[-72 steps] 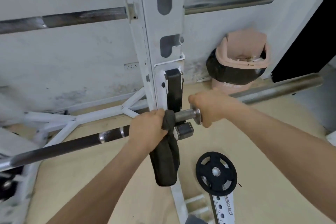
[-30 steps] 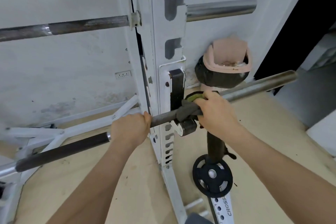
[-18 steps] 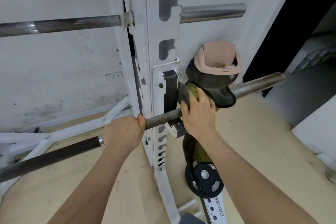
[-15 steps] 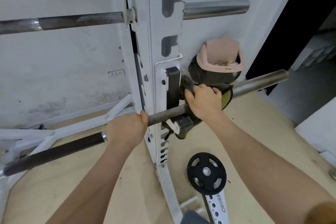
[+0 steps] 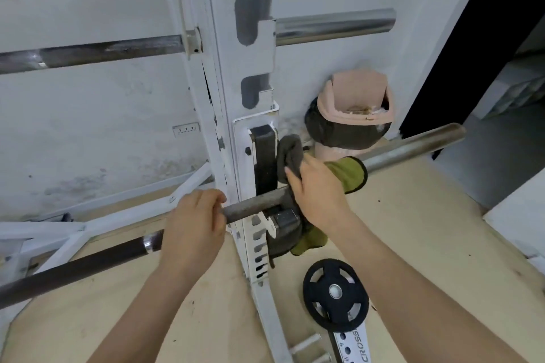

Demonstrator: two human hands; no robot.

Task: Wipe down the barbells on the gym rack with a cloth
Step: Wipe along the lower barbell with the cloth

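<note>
A lower barbell [image 5: 413, 149] runs diagonally across the white rack upright [image 5: 230, 115], resting on a hook there. My left hand [image 5: 194, 224] grips its dark shaft just left of the upright. My right hand [image 5: 318, 188] holds a grey and olive cloth [image 5: 348, 172] wrapped around the bar just right of the upright, where the sleeve begins. Part of the cloth hangs below the bar. An upper barbell [image 5: 333, 26] lies across the rack higher up.
A pink bin with a black liner [image 5: 354, 115] stands against the wall behind the bar. A black weight plate [image 5: 336, 293] sits on a peg near the floor. White rack feet [image 5: 88, 224] spread across the wooden floor on the left. A dark doorway opens at right.
The cloth passed from my left hand to my right hand. My left hand took hold of the bare shaft, and my right hand wrapped the cloth around the bar beside the upright.
</note>
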